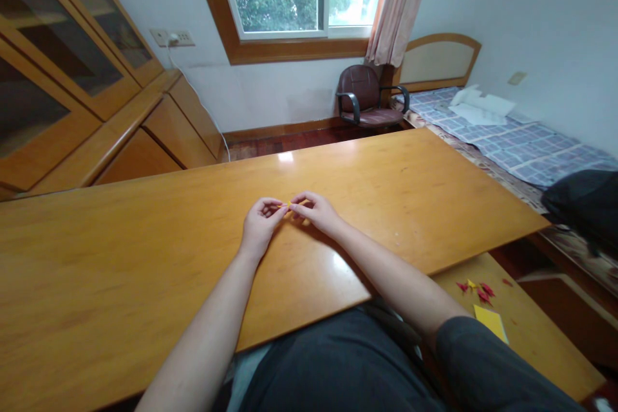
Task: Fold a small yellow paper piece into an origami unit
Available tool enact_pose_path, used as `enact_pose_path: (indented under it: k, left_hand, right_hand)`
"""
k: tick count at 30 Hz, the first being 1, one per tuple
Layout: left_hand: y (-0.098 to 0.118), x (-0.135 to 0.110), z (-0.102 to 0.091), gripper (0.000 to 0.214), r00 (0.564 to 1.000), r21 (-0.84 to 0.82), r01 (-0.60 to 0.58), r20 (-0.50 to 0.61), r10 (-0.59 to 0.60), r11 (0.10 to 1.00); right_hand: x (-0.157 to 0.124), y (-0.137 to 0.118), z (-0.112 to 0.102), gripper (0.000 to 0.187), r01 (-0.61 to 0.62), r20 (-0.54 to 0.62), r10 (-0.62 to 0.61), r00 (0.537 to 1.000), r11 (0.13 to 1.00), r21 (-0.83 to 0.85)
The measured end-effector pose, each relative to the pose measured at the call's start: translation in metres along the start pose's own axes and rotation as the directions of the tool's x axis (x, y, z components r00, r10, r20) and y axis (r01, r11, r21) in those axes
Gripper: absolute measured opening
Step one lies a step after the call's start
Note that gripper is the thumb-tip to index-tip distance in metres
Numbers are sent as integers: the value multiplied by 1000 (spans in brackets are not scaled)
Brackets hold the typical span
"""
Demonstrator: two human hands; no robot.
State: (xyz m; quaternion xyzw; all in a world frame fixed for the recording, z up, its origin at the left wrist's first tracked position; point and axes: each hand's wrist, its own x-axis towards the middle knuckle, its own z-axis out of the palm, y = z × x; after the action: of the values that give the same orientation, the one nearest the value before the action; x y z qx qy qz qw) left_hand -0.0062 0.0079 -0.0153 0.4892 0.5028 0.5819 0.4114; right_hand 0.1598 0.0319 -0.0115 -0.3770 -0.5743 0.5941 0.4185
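Note:
Between my two hands, above the middle of the wooden table [159,244], is a small piece of folded yellow paper [288,205]. My left hand [261,222] pinches its left side between thumb and fingertips. From the other side, the thumb and index finger of my right hand [316,211] close on it, with the fingertips of both hands almost meeting. Most of the paper is hidden by my fingers, so its folded shape is hard to make out.
On a lower wooden surface [541,335] to my right lie several small red and yellow folded paper pieces [484,294] and a yellow paper sheet [491,324]. Beyond the table stand a brown armchair [364,93] and a bed [521,141] with a black bag [584,206]. A cabinet [120,122] is at the left.

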Motion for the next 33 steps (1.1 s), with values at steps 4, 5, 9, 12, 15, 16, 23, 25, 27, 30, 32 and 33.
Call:
enact_pose_path:
  k: [4,5,9,12,15,16,23,25,27,30,32,33]
  left_hand:
    - [2,0,1,37,1000,-13,29,8,-29,1000]
    - [2,0,1,38,999,-16,35,11,-35,999]
    - [3,1,1,40,998,-33,55,19,-55,998]
    - [2,1,0,42,997,-51,80,27,-79,995]
    - [0,2,-1,45,994,-72,108,33,-106,992]
    - [0,2,-1,46,993,-80,113,35,-111,990]
    - [1,2,-1,48,987,-127,155,47,-150,980]
    - [2,2,-1,49,986,-150,168,35,-165,974]
    - [4,1,-1,49,984,-176,178,25,-177,968]
    - [4,1,-1,49,983,-200,185,21,-185,962]
    - [3,1,-1,49,983,-206,185,21,-185,961]
    - [3,1,-1,49,983,-205,183,20,-183,961]
  right_hand:
    - [3,1,-1,32,24,3,-25,1000,998,50]
    - [3,2,-2,31,35,1,-35,999,998,59]
    - [7,6,-2,32,69,-18,-68,998,993,97]
    - [8,6,-1,35,70,-33,-66,997,989,131]
    - [8,5,0,41,54,-33,-49,998,985,167]
    - [9,5,0,42,50,-32,-45,998,983,178]
    - [9,3,-2,43,31,-27,-26,999,976,214]
    - [8,3,-3,42,26,-20,-22,1000,973,228]
    - [7,3,-4,41,31,-26,-25,999,968,248]
    - [7,3,-6,40,39,-53,-26,998,962,269]
    - [7,4,-6,40,47,-68,-29,997,962,270]
    - [8,5,-6,40,49,-75,-30,997,963,267]
